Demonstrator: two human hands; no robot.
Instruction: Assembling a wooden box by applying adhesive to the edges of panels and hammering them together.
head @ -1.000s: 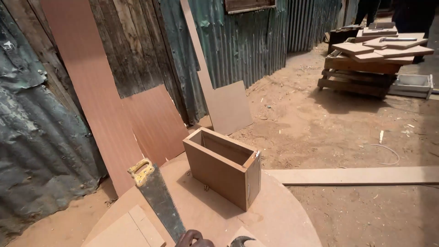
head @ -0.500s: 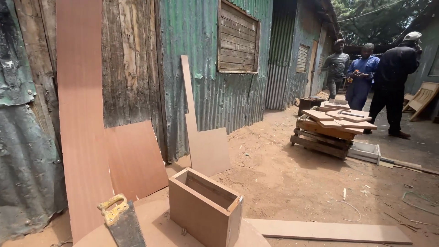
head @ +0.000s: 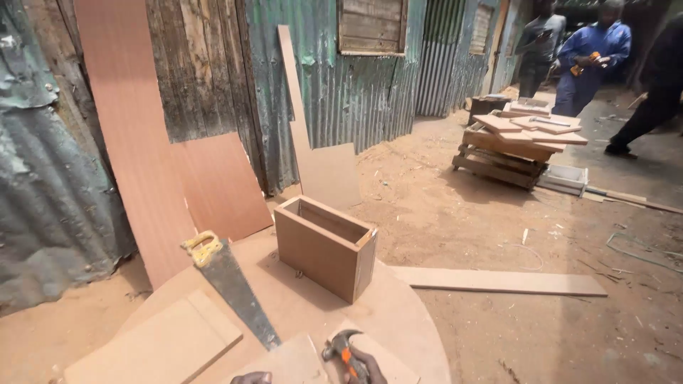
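At 6 o'clock on the round board | right hand grips hammer, head poking past fingers toward 11 | left hand barely seen, grip unclear | saw at 10

A single head-worn camera is looking forward and slightly down from above a round worktop, which is filling the near foreground. It is facing a corrugated metal wall across a sandy yard, reaching as far as a pallet stack and people standing beyond. Only the very bottom edge is catching the right hand holding a hammer, close beneath the lens.
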